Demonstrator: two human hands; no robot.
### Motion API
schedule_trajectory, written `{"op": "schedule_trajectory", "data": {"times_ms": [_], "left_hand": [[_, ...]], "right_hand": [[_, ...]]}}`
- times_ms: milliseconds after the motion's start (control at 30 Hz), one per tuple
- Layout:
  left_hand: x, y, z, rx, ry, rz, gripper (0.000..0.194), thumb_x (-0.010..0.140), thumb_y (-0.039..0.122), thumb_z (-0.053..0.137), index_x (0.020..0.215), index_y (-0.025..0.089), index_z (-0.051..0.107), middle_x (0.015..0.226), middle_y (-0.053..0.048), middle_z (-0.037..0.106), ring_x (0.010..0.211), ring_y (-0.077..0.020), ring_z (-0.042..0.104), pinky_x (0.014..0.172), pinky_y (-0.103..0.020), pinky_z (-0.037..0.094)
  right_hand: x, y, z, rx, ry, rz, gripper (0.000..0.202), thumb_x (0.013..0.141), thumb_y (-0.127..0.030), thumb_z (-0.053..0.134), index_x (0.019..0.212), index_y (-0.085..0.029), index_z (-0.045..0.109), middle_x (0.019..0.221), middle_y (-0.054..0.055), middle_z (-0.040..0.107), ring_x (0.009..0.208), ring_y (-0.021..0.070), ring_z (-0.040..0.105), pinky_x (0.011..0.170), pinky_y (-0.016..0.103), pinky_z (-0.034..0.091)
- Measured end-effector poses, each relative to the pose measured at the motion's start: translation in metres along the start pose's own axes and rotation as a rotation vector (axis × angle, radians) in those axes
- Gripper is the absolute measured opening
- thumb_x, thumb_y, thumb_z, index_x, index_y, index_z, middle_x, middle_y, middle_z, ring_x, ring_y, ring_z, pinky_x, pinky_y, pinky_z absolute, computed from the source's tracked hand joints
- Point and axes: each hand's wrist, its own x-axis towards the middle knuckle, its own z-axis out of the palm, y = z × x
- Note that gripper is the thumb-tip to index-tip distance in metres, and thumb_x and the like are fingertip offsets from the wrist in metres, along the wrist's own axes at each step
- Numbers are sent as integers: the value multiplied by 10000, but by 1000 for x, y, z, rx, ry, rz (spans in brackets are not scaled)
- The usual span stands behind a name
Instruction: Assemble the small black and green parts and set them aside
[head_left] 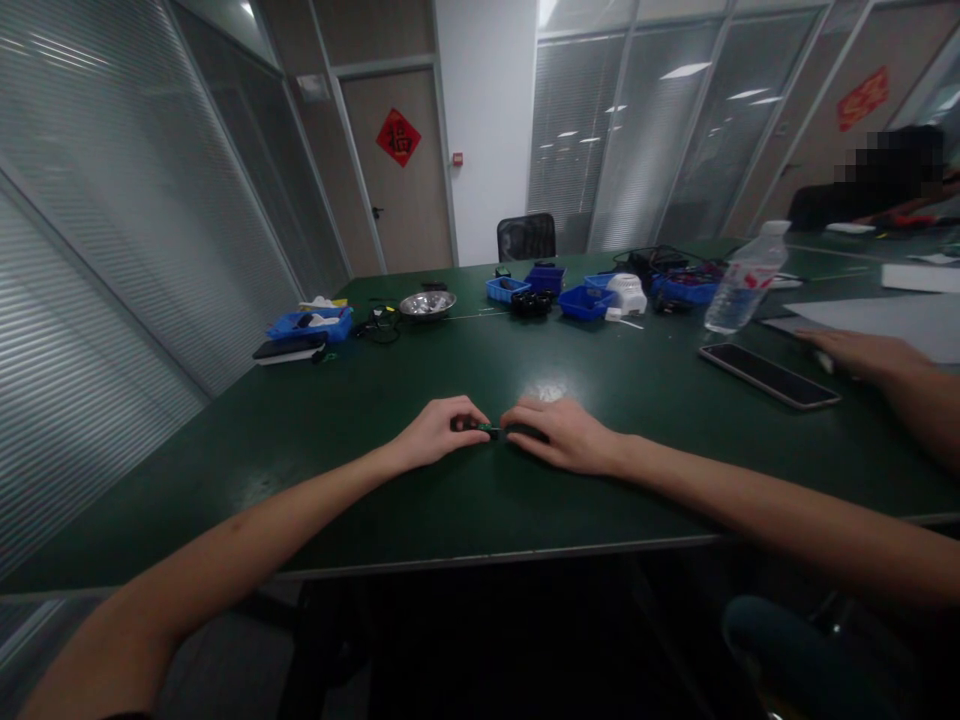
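Just above the tabletop, my left hand [444,430] is closed in a pinch on a small green and black piece [486,429] that looks like a tiny circuit board. Facing it from the right, my right hand [562,432] has its thumb and fingers bent together, with the fingertips a short way from the piece. A thin pale tip shows between the two hands. What the right fingers hold is too small and dark to make out. Both hands rest low over the dark green table [405,520], near its front edge.
To the right lie a phone [769,375] and an upright, tilted-looking water bottle [746,280]. Another person's hand [870,355] rests by grey sheets. Farther back are blue bins [583,303], a metal bowl [427,305], tangled cables and a blue tray [309,325] at left.
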Motion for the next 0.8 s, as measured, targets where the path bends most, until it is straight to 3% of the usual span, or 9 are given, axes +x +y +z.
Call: {"op": "schedule_trajectory", "data": {"times_ms": [400, 800], "left_hand": [[2, 0, 3, 7, -36, 25, 322, 959, 451, 794, 1094, 159, 806, 976, -51, 662, 797, -164, 537, 726, -285, 409], [1, 1, 2, 32, -43, 9, 402, 958, 464, 788, 1239, 177, 765, 968, -39, 651, 812, -170, 542, 738, -281, 414]], "right_hand": [[2, -2, 2, -30, -5, -69, 298, 1150, -385, 466, 1340, -219, 625, 1145, 83, 696, 805, 178, 651, 678, 305, 431], [5, -2, 3, 49, 73, 77, 275, 1131, -389, 500, 1313, -234, 637, 1197, 91, 713, 926, 221, 687, 790, 351, 504]]}}
